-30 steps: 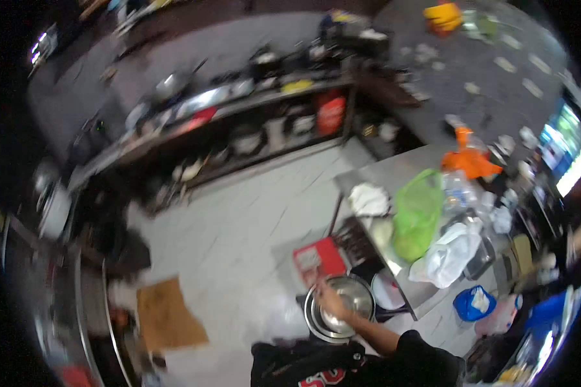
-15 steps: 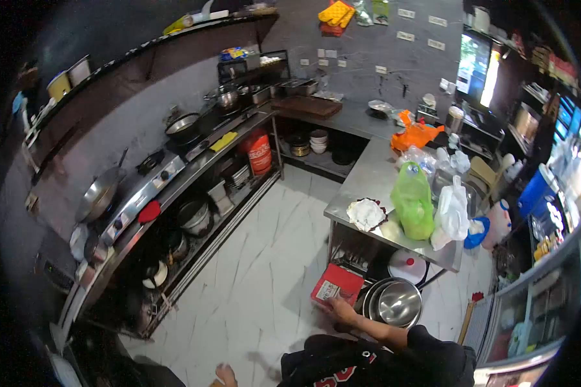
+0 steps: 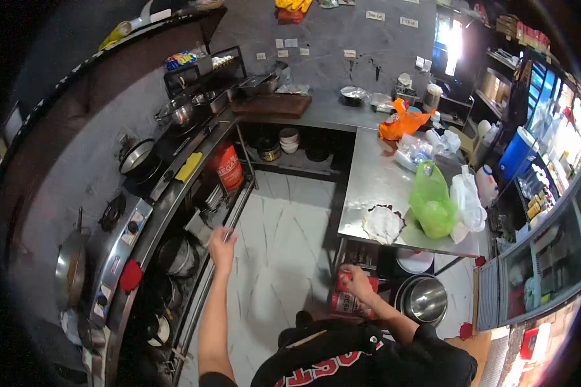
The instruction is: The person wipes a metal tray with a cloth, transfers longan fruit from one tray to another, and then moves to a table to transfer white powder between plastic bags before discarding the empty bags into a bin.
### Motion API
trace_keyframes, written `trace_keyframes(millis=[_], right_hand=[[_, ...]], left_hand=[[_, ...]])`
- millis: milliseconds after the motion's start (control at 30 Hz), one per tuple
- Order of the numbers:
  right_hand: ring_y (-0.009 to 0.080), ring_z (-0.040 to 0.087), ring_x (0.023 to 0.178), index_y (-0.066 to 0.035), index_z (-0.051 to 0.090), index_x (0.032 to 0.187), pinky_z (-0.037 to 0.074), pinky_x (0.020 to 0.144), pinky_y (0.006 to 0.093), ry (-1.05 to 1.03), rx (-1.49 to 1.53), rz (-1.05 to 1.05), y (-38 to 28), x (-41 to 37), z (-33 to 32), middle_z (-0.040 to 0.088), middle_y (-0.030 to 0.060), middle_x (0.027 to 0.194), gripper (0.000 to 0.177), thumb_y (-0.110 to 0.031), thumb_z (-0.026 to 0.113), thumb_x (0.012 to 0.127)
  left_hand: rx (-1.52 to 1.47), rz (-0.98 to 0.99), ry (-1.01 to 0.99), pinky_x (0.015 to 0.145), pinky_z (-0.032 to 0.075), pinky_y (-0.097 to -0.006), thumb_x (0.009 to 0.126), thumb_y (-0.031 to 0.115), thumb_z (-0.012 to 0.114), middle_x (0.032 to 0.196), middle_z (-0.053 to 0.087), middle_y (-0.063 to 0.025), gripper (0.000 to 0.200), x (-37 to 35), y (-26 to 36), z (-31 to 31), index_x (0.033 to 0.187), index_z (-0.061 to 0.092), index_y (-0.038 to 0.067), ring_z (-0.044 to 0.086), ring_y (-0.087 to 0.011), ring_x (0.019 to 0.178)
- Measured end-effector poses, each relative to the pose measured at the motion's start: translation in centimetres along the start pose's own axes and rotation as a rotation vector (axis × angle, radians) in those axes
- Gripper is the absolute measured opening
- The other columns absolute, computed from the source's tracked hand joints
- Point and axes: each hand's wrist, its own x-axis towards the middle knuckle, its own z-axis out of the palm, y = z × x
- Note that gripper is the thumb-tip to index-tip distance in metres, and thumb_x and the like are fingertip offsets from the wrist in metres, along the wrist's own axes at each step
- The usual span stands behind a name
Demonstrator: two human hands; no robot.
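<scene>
The right hand (image 3: 358, 282) is low in the view, at about 5 o'clock, under the edge of the long shiny steel table (image 3: 368, 174). Its fingers are wrapped over the top of a red box with white print (image 3: 346, 302) — clamped on it. The box is down near the white tiled floor (image 3: 284, 245). A stack of round shiny steel bowls (image 3: 426, 300) sits just beside it, at its 3 o'clock. The left hand (image 3: 222, 240) is up in the air at about 10 o'clock from the box, close to the long grey stove counter (image 3: 168, 200). Its fingers look too small — I cannot tell if they are apart or together. On the table lie a green plastic bag (image 3: 432, 205) and a crumpled white cloth (image 3: 383, 224).
</scene>
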Motion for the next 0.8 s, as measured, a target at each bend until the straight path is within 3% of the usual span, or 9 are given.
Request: trace_keyframes(millis=[167, 200, 300, 333, 500, 600, 633, 733, 800], right_hand=[[0.0343, 0.055, 0.088, -0.005, 0.056, 0.107, 0.044, 0.079, 0.0395, 0.178, 0.130, 0.019, -4.1, 8.7, -0.3, 0.055, 0.0195, 0.101, 0.028, -0.016, 0.059, 0.081], [0.0321, 0.056, 0.086, -0.004, 0.055, 0.108, 0.045, 0.077, 0.0378, 0.113, 0.125, 0.125, -5.3, 10.3, -0.9, 0.056, 0.0191, 0.101, 0.029, -0.013, 0.059, 0.081], [0.0263, 0.057, 0.082, -0.004, 0.055, 0.110, 0.046, 0.074, 0.0340, 0.229, 0.261, 0.187, -9.5, 14.8, -2.5, 0.056, 0.0151, 0.098, 0.029, -0.010, 0.059, 0.082], [0.0231, 0.057, 0.079, -0.004, 0.055, 0.110, 0.046, 0.073, 0.0321, 0.301, 0.176, 0.079, -8.2, 16.7, -1.8, 0.055, 0.0135, 0.099, 0.028, -0.010, 0.058, 0.083], [0.0205, 0.058, 0.079, -0.003, 0.054, 0.111, 0.047, 0.071, 0.0306, 0.445, 0.275, 0.162, -8.4, 24.3, -0.5, 0.055, 0.0135, 0.101, 0.027, -0.010, 0.056, 0.085], [0.0200, 0.059, 0.078, -0.003, 0.054, 0.111, 0.048, 0.068, 0.0297, 0.526, 0.303, 0.226, -9.3, 28.4, -0.1, 0.055, 0.0141, 0.101, 0.027, -0.010, 0.055, 0.085], [0.0194, 0.060, 0.077, -0.002, 0.054, 0.111, 0.049, 0.067, 0.0290, 0.524, 0.337, 0.285, -9.5, 29.3, 0.3, 0.054, 0.0141, 0.100, 0.027, -0.010, 0.055, 0.085], [0.0175, 0.061, 0.074, -0.002, 0.053, 0.112, 0.049, 0.067, 0.0282, 0.588, 0.430, 0.341, -10.0, 32.4, 0.7, 0.053, 0.0130, 0.099, 0.027, -0.009, 0.054, 0.086], [0.0175, 0.061, 0.074, -0.002, 0.053, 0.112, 0.049, 0.067, 0.0282, 0.695, 0.300, 0.318, -9.6, 34.0, 0.5, 0.053, 0.0128, 0.102, 0.027, -0.009, 0.054, 0.086]], left_hand=[[-0.022, 0.216, -0.018, 0.082, 0.043, -0.0333, 0.071, 0.012, 0.070, 0.089, 0.062, -0.0100, 0.019, 17.0, 5.4, 0.8, 0.085, 0.062, 0.003, 0.059, -0.0232, 0.090], [0.025, 0.252, -0.028, 0.084, 0.043, -0.0338, 0.071, 0.013, 0.070, 0.089, 0.063, -0.0097, 0.017, 20.0, 6.0, 0.8, 0.084, 0.063, 0.004, 0.058, -0.0245, 0.094], [0.058, 0.393, -0.013, 0.084, 0.043, -0.0372, 0.073, 0.021, 0.069, 0.110, 0.058, -0.0136, 0.020, 28.3, 7.4, 1.2, 0.084, 0.064, 0.006, 0.055, -0.0297, 0.100], [0.131, 0.472, 0.054, 0.085, 0.043, -0.0369, 0.072, 0.022, 0.070, 0.113, 0.057, -0.0132, 0.020, 31.3, 7.7, 1.7, 0.084, 0.064, 0.006, 0.055, -0.0296, 0.102], [0.179, 0.644, 0.024, 0.087, 0.042, -0.0374, 0.074, 0.026, 0.068, 0.118, 0.054, -0.0124, 0.022, 46.1, 7.7, 4.9, 0.086, 0.062, 0.009, 0.053, -0.0296, 0.106], [0.181, 0.675, 0.041, 0.084, 0.043, -0.0369, 0.078, 0.029, 0.064, 0.116, 0.055, -0.0079, 0.025, 53.5, 9.6, 7.3, 0.095, 0.061, 0.011, 0.053, -0.0278, 0.106], [0.130, 0.781, 0.075, 0.082, 0.044, -0.0368, 0.080, 0.029, 0.063, 0.113, 0.057, -0.0074, 0.026, 56.4, 10.2, 8.3, 0.098, 0.061, 0.011, 0.055, -0.0277, 0.102], [0.110, 0.875, 0.108, 0.078, 0.045, -0.0375, 0.083, 0.027, 0.059, 0.103, 0.061, -0.0098, 0.023, 65.0, 12.2, 12.1, 0.100, 0.061, 0.011, 0.059, -0.0293, 0.094], [-0.031, 0.912, 0.103, 0.074, 0.046, -0.0391, 0.087, 0.026, 0.053, 0.093, 0.065, -0.0112, 0.023, 70.2, 14.0, 15.7, 0.104, 0.061, 0.012, 0.061, -0.0321, 0.088]])
